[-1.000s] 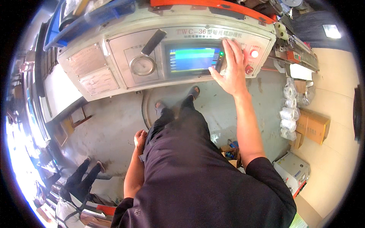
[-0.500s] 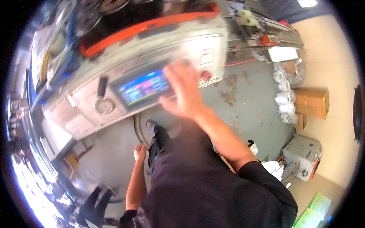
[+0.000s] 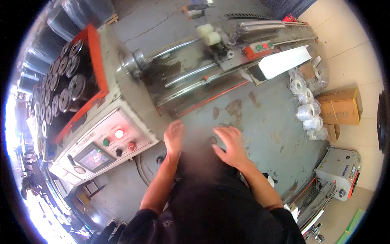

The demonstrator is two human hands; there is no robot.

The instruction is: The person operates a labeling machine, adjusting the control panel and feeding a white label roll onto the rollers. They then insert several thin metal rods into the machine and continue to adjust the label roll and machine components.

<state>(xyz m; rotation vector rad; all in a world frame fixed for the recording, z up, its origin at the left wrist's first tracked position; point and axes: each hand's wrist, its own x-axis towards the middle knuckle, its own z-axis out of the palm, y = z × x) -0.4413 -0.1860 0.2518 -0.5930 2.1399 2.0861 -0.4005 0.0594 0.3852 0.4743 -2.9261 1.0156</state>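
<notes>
My left hand (image 3: 174,139) is in front of the machine cabinet's corner, fingers loosely extended, holding nothing. To its right, my right hand (image 3: 231,145) hangs in the air with thumb and fingers apart, also bare. Neither hand touches the machine. The control panel (image 3: 111,140) lies to the left of my left hand, with a lit white button (image 3: 119,133), a green button (image 3: 106,142), a red knob (image 3: 132,146) and a screen (image 3: 94,157). Beyond my hands runs a long machine bed with metal rods (image 3: 191,74) and a carriage carrying whitish rollers (image 3: 209,35).
Several metal cores (image 3: 77,86) fill the red-edged cabinet top. A red box with buttons (image 3: 258,49) and a white sheet-like guard (image 3: 284,62) sit along the bed. At right are wrapped rolls (image 3: 305,112), a cardboard box (image 3: 339,105) and a grey machine (image 3: 338,173). Someone's legs (image 3: 107,232) show at lower left.
My right hand has left the screen's edge and drawn back from the panel. My left hand has risen from low beside my body. The view has swung right, along the machine bed.
</notes>
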